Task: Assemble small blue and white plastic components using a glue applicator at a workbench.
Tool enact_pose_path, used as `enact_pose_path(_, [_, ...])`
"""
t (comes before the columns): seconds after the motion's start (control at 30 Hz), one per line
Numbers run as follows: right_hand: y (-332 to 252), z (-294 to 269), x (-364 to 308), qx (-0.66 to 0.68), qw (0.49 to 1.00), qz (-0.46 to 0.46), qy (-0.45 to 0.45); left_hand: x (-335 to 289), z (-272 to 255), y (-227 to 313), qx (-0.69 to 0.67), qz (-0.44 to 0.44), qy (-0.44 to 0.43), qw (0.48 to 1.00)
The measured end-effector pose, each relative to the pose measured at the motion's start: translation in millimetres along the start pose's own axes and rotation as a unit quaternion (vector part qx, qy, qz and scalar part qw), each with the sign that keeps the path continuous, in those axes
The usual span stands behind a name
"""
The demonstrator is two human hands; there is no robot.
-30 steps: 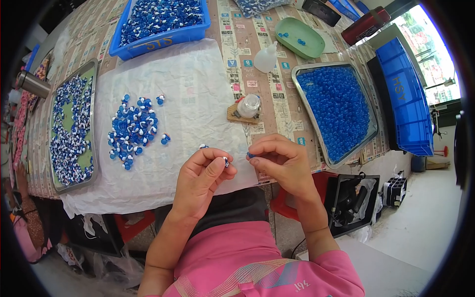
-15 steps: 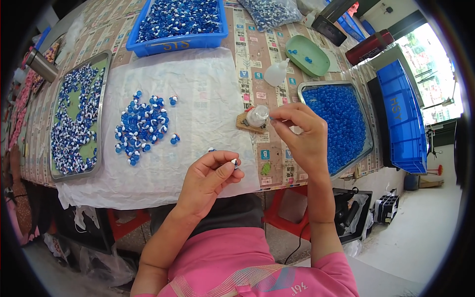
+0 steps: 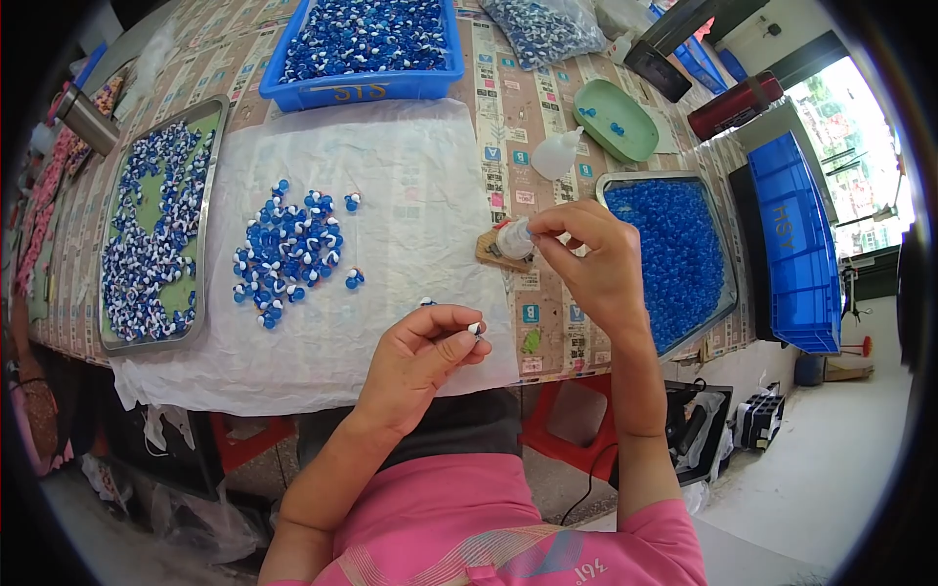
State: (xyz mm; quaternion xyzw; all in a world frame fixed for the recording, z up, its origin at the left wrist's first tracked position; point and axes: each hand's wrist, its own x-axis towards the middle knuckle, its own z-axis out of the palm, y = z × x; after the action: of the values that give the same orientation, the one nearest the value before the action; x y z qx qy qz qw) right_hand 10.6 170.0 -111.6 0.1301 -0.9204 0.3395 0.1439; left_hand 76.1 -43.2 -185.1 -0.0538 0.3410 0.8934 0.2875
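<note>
My left hand (image 3: 422,366) is closed, pinching a small white-and-blue bead piece (image 3: 475,329) between thumb and fingertips, over the near edge of the white paper (image 3: 410,215). My right hand (image 3: 598,256) is pinched at the mouth of a small clear jar (image 3: 513,238). A bit of blue shows at its fingertips, apparently a blue bead mostly hidden by them. The jar sits on a small wooden block (image 3: 495,256). On the paper, left of my hands, lies a loose pile of blue-and-white bead pieces (image 3: 288,244), with a few lying apart from it.
A metal tray of blue beads (image 3: 674,254) stands at the right. At the left is another metal tray (image 3: 203,244) of blue-and-white pieces. A full blue bin (image 3: 362,90), a white squeeze bottle (image 3: 557,154) and a green dish (image 3: 635,142) stand farther back.
My right fingertips have come lower over the jar's mouth, and the jar looks tilted toward them. The left hand keeps its pinch. The whole view has shifted slightly.
</note>
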Motion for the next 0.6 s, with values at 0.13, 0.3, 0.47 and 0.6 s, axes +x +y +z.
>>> enact_pose_path(0.13, [-1, -3, -6, 0.012, 1.000, -0.003, 0.024, 1, 0, -1, -0.001, -0.001, 0.001, 1.000])
enact_pose_path(0.3, [-15, -3, -26, 0.082, 0.997, 0.017, 0.004, 2, -1, -4, -0.004, 0.006, 0.002, 1.000])
enact_pose_path(0.47, [-23, 11, -56, 0.174, 0.983, 0.027, -0.053, 4, -3, -6, -0.021, 0.000, -0.011, 1.000])
enact_pose_path(0.6, [-22, 17, -66, 0.203, 0.976, 0.054, -0.053, 5, -2, -7, -0.014, 0.000, -0.020, 1.000])
